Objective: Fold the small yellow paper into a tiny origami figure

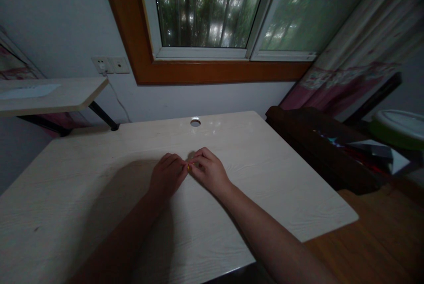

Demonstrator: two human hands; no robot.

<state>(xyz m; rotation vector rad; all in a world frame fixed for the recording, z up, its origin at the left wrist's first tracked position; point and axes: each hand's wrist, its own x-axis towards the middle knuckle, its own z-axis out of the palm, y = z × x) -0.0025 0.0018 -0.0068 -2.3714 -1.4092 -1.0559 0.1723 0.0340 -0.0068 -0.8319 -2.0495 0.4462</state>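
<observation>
Over the middle of the pale wood-grain desk (212, 235), both hands meet fingertip to fingertip. My right hand (209, 170) is closed in a pinch around a tiny yellow-orange object (189, 167), most of which its fingers cover. Close against it from the left, my left hand (168, 173) is pinched too, its thumb and forefinger at the same spot. Whether the left fingers grip the yellow piece or another small part cannot be made out. The object's kind is too small to tell.
A round cable hole (195, 123) sits near the desk's back edge. At left, a raised shelf (73, 92) stands on black legs. Wall sockets (111, 65) with a plugged cord are below the window. Dark furniture (318, 142) holding several items stands beyond the right edge.
</observation>
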